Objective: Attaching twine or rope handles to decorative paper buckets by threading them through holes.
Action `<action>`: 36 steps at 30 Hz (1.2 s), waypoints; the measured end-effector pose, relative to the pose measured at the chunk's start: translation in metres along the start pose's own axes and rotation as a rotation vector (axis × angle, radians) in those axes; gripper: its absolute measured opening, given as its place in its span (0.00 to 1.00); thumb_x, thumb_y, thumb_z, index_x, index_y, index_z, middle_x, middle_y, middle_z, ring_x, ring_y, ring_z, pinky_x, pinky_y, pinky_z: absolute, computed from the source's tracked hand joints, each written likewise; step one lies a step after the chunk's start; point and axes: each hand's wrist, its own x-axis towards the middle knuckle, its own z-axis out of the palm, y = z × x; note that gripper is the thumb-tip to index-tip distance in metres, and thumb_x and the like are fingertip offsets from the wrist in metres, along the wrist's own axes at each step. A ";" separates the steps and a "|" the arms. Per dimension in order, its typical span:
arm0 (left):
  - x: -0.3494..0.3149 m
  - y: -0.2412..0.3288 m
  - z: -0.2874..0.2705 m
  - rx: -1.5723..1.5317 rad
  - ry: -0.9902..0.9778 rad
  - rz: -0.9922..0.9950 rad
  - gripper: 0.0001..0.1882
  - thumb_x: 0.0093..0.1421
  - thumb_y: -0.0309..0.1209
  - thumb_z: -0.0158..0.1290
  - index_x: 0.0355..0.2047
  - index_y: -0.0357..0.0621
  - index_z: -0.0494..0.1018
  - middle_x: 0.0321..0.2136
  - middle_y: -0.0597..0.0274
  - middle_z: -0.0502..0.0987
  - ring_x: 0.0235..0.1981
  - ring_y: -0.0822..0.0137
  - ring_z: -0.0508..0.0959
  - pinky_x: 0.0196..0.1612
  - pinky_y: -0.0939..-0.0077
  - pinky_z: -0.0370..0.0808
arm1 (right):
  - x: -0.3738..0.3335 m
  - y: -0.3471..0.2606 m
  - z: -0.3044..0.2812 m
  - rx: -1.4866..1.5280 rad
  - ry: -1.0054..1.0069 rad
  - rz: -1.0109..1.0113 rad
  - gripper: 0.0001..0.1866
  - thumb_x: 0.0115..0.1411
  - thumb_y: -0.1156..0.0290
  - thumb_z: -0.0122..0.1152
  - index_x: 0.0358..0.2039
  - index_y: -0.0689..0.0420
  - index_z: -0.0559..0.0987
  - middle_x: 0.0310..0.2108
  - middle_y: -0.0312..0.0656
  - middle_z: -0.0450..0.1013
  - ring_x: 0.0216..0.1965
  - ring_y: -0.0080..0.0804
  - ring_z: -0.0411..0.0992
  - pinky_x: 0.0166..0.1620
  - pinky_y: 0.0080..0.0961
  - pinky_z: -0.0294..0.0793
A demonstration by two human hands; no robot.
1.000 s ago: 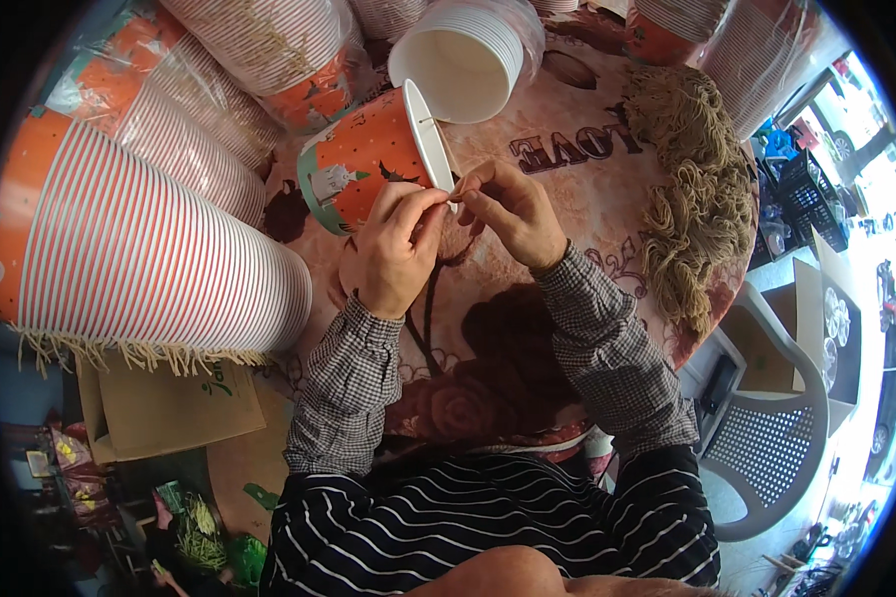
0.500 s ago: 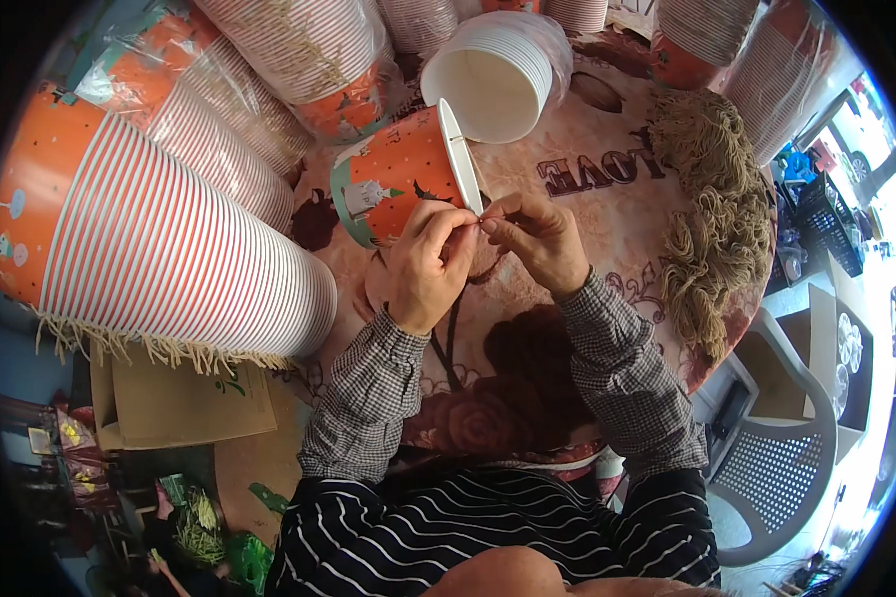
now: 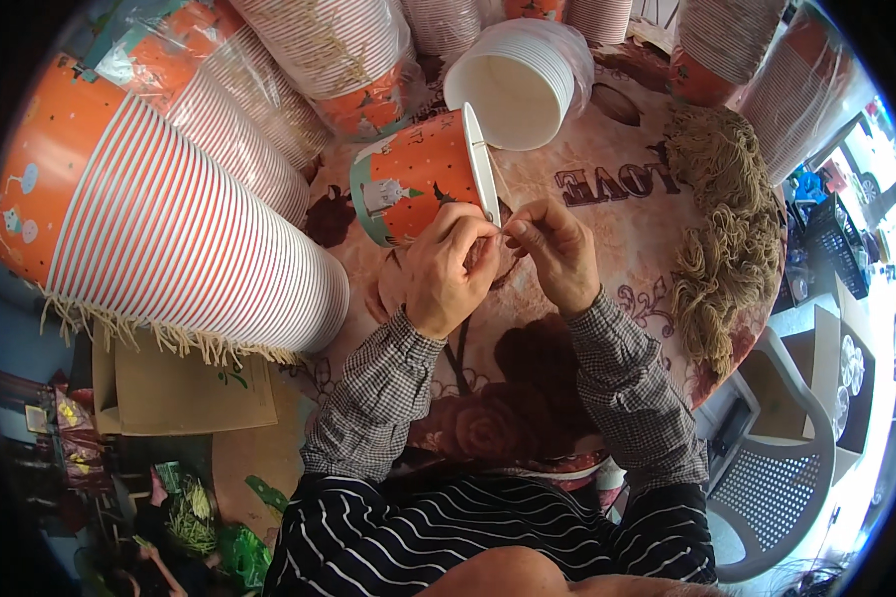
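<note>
An orange and green paper bucket (image 3: 413, 184) with a white rim lies on its side on the table, its mouth turned to the right. A thin tan cord (image 3: 501, 181) runs down beside the rim to my fingertips. My left hand (image 3: 453, 269) is closed at the lower edge of the rim, thumb and forefinger pinching the cord. Close against it, my right hand (image 3: 558, 259) pinches the cord between thumb and forefinger. Fingers hide most of the cord's end.
A long nested stack of buckets (image 3: 199, 224) lies at the left, with cords hanging beneath. White nested buckets (image 3: 513, 95) in plastic lie behind the work. Tan cord bundles (image 3: 712, 249) cover the table's right edge. A grey chair (image 3: 772, 488) stands at right, a cardboard box (image 3: 184, 393) at lower left.
The whole view has shifted slightly, moving the table's contents rightward in the picture. My fingertips have drawn a little apart, and the right hand has turned slightly.
</note>
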 end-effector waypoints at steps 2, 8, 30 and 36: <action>0.000 0.000 0.000 0.004 -0.010 -0.006 0.09 0.50 0.19 0.57 0.31 0.39 0.70 0.30 0.59 0.72 0.28 0.60 0.76 0.29 0.70 0.74 | 0.000 -0.001 -0.002 0.000 0.017 -0.001 0.06 0.62 0.72 0.58 0.35 0.61 0.74 0.26 0.34 0.73 0.27 0.17 0.71 0.31 0.16 0.72; 0.000 0.004 -0.005 -0.050 -0.001 -0.093 0.08 0.52 0.18 0.56 0.32 0.38 0.70 0.32 0.60 0.71 0.27 0.65 0.76 0.26 0.74 0.73 | 0.005 -0.010 -0.007 0.010 -0.113 0.041 0.06 0.60 0.75 0.59 0.37 0.61 0.74 0.30 0.34 0.72 0.30 0.17 0.71 0.33 0.16 0.73; 0.005 0.004 -0.020 0.169 0.233 0.142 0.10 0.49 0.22 0.59 0.33 0.45 0.75 0.35 0.65 0.75 0.34 0.64 0.74 0.41 0.70 0.68 | -0.003 -0.055 -0.004 -0.495 0.110 -0.555 0.08 0.52 0.85 0.59 0.32 0.61 0.74 0.30 0.43 0.70 0.31 0.37 0.73 0.33 0.27 0.72; 0.006 0.001 -0.031 0.091 0.301 -0.050 0.06 0.54 0.22 0.56 0.33 0.37 0.73 0.36 0.55 0.74 0.36 0.60 0.74 0.40 0.69 0.72 | 0.000 -0.061 -0.020 -0.540 0.308 -0.604 0.08 0.52 0.87 0.60 0.33 0.63 0.74 0.31 0.45 0.71 0.31 0.36 0.73 0.34 0.25 0.73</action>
